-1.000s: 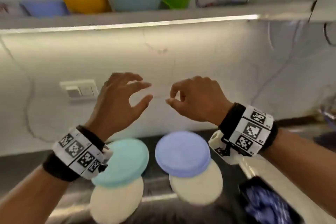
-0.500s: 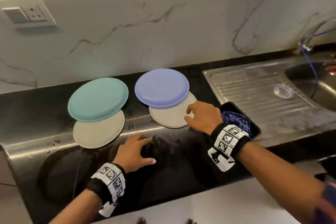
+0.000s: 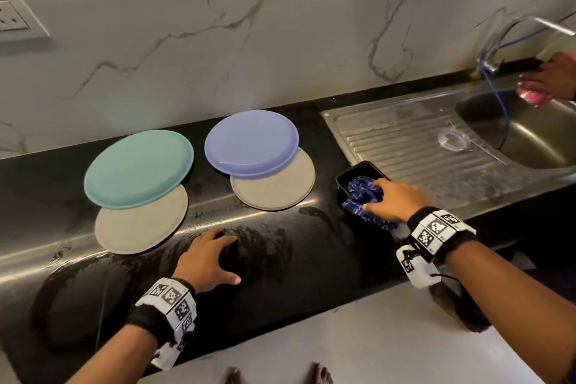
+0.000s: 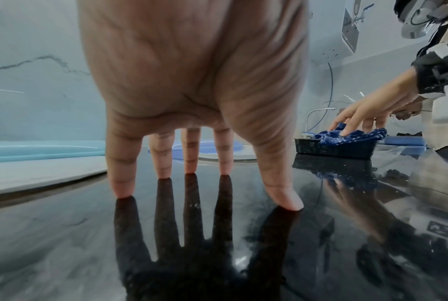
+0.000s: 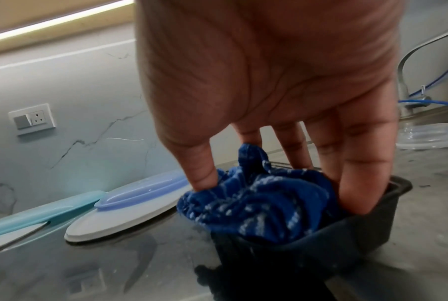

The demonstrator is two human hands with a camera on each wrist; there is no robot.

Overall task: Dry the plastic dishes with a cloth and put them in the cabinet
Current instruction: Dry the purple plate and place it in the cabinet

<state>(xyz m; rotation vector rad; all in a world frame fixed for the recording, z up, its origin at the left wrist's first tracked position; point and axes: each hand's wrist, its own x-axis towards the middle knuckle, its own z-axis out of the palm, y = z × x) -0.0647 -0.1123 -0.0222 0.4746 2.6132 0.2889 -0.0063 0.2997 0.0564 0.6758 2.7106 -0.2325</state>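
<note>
A: Right hand [image 3: 393, 198] is now off the plates, fingers closing round the blue cloth [image 5: 258, 200] in the black tub [image 5: 367, 228].
B: Left hand [image 3: 208, 260] is resting spread on the counter [image 3: 311, 259]; plates [image 3: 138, 168] lying just beyond, undried.

A glossy black countertop [image 3: 280, 262] was seen along a marble wall, its surface streaked with water. On it, toward the left, a beige plate [image 3: 140, 224] was laid flat, with a teal plate [image 3: 137, 167] overlapping its far edge. Just to the right, a second beige plate [image 3: 277, 187] was laid, overlapped in the same way by a lavender plate [image 3: 251, 142]. Further right, a small black tub [image 3: 352, 176] was set at the edge of a steel draining board [image 3: 414, 146]. The left hand [image 3: 207, 259] was rested fingertips-down on the wet surface, near the first beige plate.
</note>
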